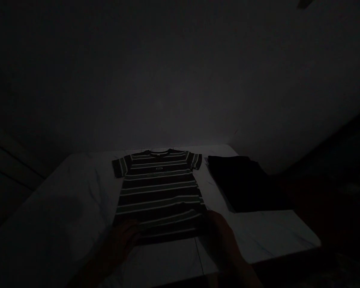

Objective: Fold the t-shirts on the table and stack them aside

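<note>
Left hand (pixel 121 240) lies open on a striped knit T-shirt (pixel 160 192); right hand (pixel 223 240) touches its hem, grip too dim to tell. Dark folded cloth (pixel 243 184) lies alongside.

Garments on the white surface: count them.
2. A striped short-sleeved T-shirt lies flat near the middle, and a dark folded garment lies to its right. Others may be hidden in the darkness.

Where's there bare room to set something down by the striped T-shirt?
The widest bare patch is the white surface, left of the striped T-shirt. A second lies below the dark folded garment, right of the right hand. It is crowded between shirt and garment, where only a narrow strip shows, and along the hem, where the left hand rests.
</note>
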Action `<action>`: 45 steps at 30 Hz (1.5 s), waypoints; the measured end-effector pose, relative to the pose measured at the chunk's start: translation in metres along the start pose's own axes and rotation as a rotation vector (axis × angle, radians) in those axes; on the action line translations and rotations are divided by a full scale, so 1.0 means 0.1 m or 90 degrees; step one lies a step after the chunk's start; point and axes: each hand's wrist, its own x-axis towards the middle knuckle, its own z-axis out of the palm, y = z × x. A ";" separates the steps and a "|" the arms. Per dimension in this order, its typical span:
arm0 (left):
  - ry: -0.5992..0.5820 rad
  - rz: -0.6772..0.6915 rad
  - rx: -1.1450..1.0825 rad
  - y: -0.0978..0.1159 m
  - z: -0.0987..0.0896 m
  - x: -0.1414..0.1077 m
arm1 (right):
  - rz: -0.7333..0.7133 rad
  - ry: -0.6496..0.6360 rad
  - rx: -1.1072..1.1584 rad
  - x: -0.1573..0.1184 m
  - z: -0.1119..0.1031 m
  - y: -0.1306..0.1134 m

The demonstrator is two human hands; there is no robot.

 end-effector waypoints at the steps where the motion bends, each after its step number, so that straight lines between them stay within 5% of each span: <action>1: 0.010 -0.004 0.022 -0.02 0.02 -0.02 | 0.030 -0.007 0.002 -0.02 0.02 0.01; 5: 0.039 0.059 0.121 -0.15 0.13 -0.13 | 0.060 -0.030 -0.019 -0.03 0.12 0.05; 11: 0.002 0.073 0.151 -0.22 0.13 -0.29 | -0.117 -0.037 -0.100 0.05 0.05 0.02; 16: -0.019 0.044 0.177 -0.23 -0.05 -0.38 | 0.001 -0.082 -0.053 -0.01 -0.17 -0.06; 22: 0.061 -0.001 0.243 -0.40 -0.14 -0.68 | 0.047 -0.112 -0.044 -0.09 -0.28 -0.09; 28: 0.066 -0.152 0.166 -0.34 -0.21 -0.73 | 0.032 -0.009 0.015 -0.17 -0.23 -0.12; 35: 0.014 -0.577 0.104 -0.26 -0.29 -0.73 | 0.028 0.013 0.028 -0.20 -0.21 -0.02; 42: 0.092 -0.356 0.109 -0.24 -0.20 -0.93 | 0.016 -0.032 0.097 -0.24 -0.19 -0.04; 45: 0.066 -0.292 0.099 -0.37 -0.27 -0.97 | 0.021 -0.054 0.121 -0.28 -0.19 -0.02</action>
